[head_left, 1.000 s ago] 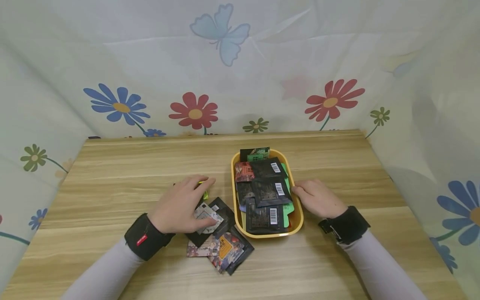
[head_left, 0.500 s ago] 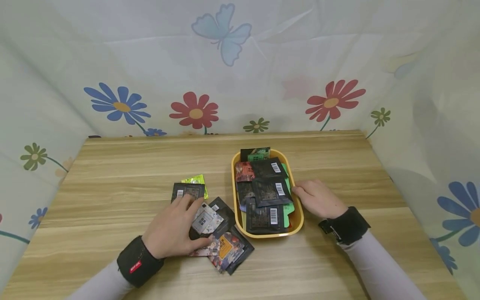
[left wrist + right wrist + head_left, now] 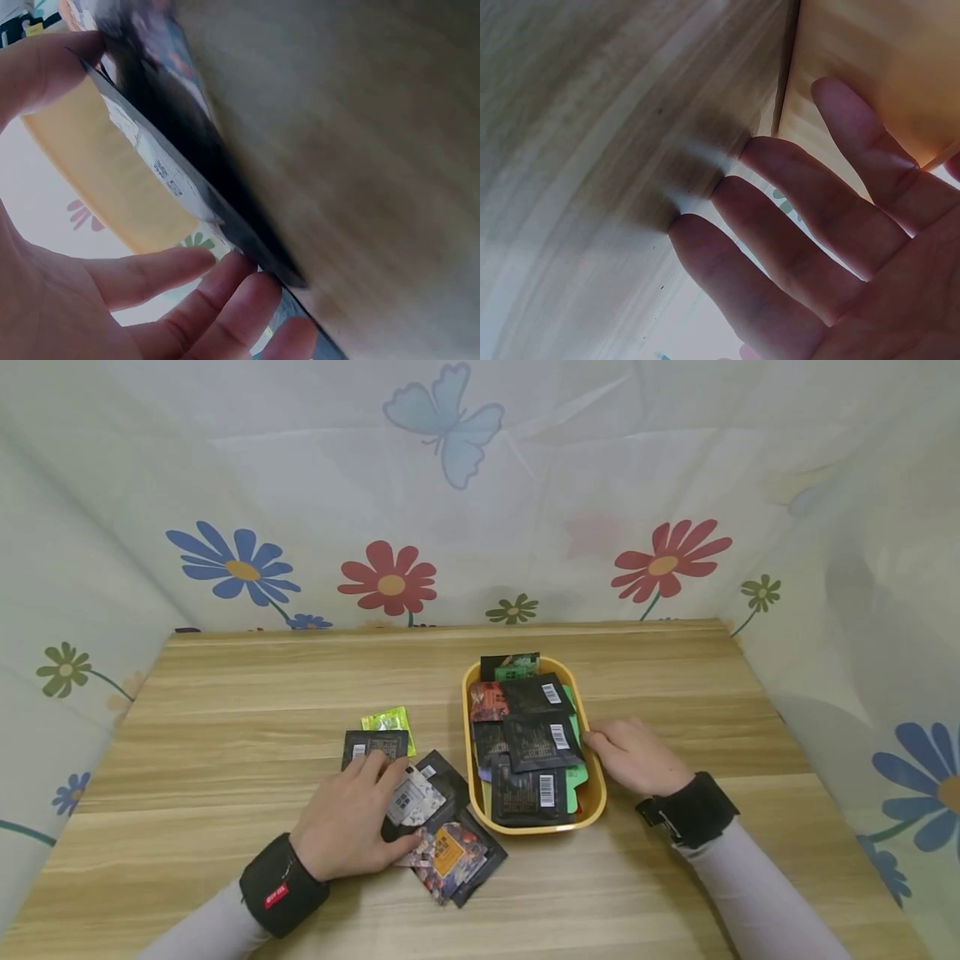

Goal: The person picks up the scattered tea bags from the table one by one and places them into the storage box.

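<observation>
My left hand (image 3: 352, 818) lies over a loose pile of packets, its thumb and fingers at opposite edges of a black sachet with a pale floral label (image 3: 415, 797). In the left wrist view this sachet (image 3: 169, 169) spans between thumb and fingertips, a dark gap beneath it. Right of the pile stands a yellow plastic basket (image 3: 600, 806) filled with flat sachets. My right hand (image 3: 637, 756) holds the basket's right side, thumb at the rim and index finger along the outer wall (image 3: 885, 45). Its other fingertips (image 3: 686, 229) touch the tabletop.
A black sachet (image 3: 382, 741) and a bright yellow-green packet (image 3: 390, 720) lie beyond my left hand. Nearer me, floral sachets with an orange label (image 3: 450, 856) overlap a black one. The wooden table (image 3: 660, 893) ends at a flower-printed curtain (image 3: 300, 460).
My left hand has drawn back toward me and left, from above the pile to the pale-labelled sachet, uncovering the yellow-green packet. The right hand and basket stay put.
</observation>
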A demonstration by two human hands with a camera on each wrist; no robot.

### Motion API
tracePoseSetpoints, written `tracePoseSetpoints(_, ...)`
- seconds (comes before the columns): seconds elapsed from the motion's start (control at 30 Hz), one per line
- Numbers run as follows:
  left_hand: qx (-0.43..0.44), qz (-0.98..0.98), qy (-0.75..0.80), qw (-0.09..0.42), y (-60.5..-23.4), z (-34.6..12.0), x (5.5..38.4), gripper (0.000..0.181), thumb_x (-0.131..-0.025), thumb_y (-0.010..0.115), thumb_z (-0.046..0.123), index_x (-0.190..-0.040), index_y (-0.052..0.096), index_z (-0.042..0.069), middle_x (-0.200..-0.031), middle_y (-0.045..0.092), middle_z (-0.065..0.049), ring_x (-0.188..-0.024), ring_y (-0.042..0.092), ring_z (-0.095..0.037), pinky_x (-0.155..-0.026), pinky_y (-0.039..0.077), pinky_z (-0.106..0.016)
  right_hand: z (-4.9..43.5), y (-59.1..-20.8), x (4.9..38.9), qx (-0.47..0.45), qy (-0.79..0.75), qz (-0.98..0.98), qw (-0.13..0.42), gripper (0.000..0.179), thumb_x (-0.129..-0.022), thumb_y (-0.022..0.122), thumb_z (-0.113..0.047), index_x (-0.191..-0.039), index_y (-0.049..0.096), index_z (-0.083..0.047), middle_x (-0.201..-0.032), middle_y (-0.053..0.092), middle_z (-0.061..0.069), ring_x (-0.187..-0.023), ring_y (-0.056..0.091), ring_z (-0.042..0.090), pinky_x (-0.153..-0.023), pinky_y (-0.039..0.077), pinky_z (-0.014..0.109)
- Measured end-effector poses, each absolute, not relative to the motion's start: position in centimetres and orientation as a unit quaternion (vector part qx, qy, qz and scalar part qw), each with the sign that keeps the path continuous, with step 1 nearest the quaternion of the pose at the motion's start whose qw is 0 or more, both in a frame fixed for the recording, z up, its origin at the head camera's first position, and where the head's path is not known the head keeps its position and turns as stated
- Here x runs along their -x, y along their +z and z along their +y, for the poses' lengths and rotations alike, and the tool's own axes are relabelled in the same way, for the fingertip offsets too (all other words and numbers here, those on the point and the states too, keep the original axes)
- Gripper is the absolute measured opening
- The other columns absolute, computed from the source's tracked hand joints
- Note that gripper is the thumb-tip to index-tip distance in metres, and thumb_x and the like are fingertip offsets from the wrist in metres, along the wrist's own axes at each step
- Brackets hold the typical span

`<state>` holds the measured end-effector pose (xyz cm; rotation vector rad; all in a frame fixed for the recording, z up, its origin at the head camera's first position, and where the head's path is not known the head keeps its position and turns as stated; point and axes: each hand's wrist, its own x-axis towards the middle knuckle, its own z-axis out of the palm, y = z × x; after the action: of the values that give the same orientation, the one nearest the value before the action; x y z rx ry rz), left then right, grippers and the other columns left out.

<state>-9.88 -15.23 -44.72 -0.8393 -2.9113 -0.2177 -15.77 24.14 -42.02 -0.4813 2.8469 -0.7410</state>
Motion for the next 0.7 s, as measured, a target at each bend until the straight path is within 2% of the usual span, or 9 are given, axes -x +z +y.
tracePoseSetpoints(0.3,0.274,-0.954,-0.119,0.03,-44.6,-15.2,10.3,0.098,-0.061,0.074,0.063,-0.138,0.058,0.004,-0.101,0.049,-0.002,-0.081,0.044,-0.013,-0.066,0.042,-0.029,24.3,-41.9,15.7,0.156,-0.243,0.954,0.08,0.036,-0.104,0.039,-0.029,-0.083,0.066,-0.017,-0.068,0.053,-0.004,-0.063,0.051,0.013,-0.059,0.043,0.033)
tracePoseSetpoints(0.47,0.27,-0.951,-0.145,0.023,-44.1,-15.4,10.8,0.096,-0.06,0.076,0.057,-0.135,0.059,0.0,-0.108,0.049,-0.002,-0.087,0.045,-0.012,-0.071,0.045,-0.028,24.1,-41.9,15.7,0.156,-0.242,0.954,0.078,0.034,-0.103,0.04,-0.028,-0.083,0.066,-0.016,-0.067,0.052,-0.005,-0.062,0.05,0.013,-0.057,0.041,0.032)
tracePoseSetpoints(0.7,0.285,-0.939,-0.181,0.061,-41.7,-15.1,12.2,0.084,-0.06,0.078,0.046,-0.131,0.061,0.002,-0.11,0.048,-0.003,-0.087,0.044,-0.013,-0.069,0.044,-0.028,24.1,-42.0,15.7,0.16,-0.246,0.953,0.077,0.034,-0.103,0.041,-0.028,-0.082,0.065,-0.017,-0.067,0.052,-0.005,-0.062,0.05,0.013,-0.057,0.042,0.032)
